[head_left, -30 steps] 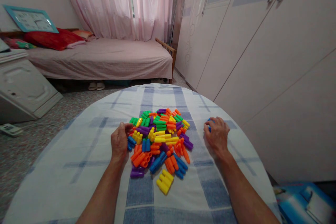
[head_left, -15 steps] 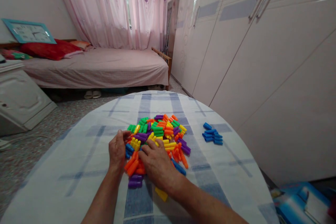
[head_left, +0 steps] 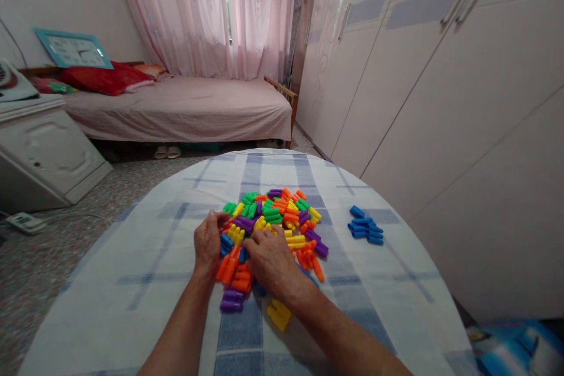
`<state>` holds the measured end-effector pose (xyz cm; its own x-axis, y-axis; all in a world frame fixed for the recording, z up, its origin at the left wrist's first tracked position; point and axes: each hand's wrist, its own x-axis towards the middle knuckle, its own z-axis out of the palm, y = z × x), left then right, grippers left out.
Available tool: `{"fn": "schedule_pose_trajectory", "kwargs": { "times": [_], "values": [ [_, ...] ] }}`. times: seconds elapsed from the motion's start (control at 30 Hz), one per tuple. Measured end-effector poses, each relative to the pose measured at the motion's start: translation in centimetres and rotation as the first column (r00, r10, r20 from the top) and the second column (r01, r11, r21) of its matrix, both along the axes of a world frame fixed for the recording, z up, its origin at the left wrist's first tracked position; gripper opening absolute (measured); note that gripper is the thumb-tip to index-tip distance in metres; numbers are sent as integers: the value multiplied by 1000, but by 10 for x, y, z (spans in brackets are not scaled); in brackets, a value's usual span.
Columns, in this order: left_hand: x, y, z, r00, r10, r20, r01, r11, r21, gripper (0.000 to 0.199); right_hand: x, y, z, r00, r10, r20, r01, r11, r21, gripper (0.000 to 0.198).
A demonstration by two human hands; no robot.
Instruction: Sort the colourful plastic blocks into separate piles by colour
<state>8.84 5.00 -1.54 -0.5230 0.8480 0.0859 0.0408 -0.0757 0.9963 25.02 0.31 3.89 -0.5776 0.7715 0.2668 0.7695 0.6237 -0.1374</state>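
Observation:
A heap of colourful plastic toy pieces (head_left: pixel 273 217) lies on the table, many shaped like little fists with raised fingers. At its left edge my left hand (head_left: pixel 208 245) rests on its side, fingers extended towards the heap and apparently holding nothing. My right hand (head_left: pixel 271 259) lies over the heap's near middle, fingers slightly apart and bent down among the pieces; their tips are partly hidden. Between the hands are orange pieces (head_left: pixel 229 267), with blue pieces (head_left: pixel 226 242) beside my left fingers. Purple pieces (head_left: pixel 232 300) and a yellow piece (head_left: pixel 279 314) lie nearest me.
A separate group of blue pieces (head_left: pixel 366 228) sits to the right on the checked tablecloth (head_left: pixel 154 247). Beyond the round table stand a bed (head_left: pixel 198 108) and, along the right, a white wardrobe (head_left: pixel 440 147). A white cabinet (head_left: pixel 48 153) is at the left.
The whole view has shifted, so the table and heap appear a little farther right. My right fingers have drawn closer together over the heap; my left hand keeps its place at the edge.

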Motion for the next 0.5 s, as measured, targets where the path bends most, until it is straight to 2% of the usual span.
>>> {"fn": "schedule_pose_trajectory", "kwargs": {
  "times": [0.07, 0.17, 0.23, 0.3, 0.37, 0.43, 0.5],
  "values": [
    [0, -1, 0, 1000, 1, 2, -1, 1000, 8, 59, 1, -1, 5, 998, 29, -61, -30, 1000, -1, 12],
    [-1, -1, 0, 1000, -10, 7, 10, 1000, 6, 58, 17, -2, 18, 964, 66, -256, -60, 998, 29, 21],
    [-1, 0, 0, 1000, -13, 22, 13, 1000, -7, 58, 42, 2, 23, 923, 3, -385, 25, 998, 66, 21],
    [-1, 1, -1, 999, -10, 42, 11, 1000, -18, 57, 79, 10, 21, 879, -134, -458, 202, 974, 103, 17],
    [-1, 1, -2, 999, -8, 53, 9, 1000, -18, 56, 124, 20, 11, 834, -290, -469, 392, 910, 134, 18],
    [-1, 1, -2, 999, -7, 51, 8, 1000, -18, 56, 169, 28, -5, 762, -459, -456, 577, 802, 158, 25],
    [-2, 1, -3, 999, -8, 48, 9, 1000, -19, 57, 204, 31, -21, 682, -583, -442, 704, 688, 179, 30]
  ]
}}
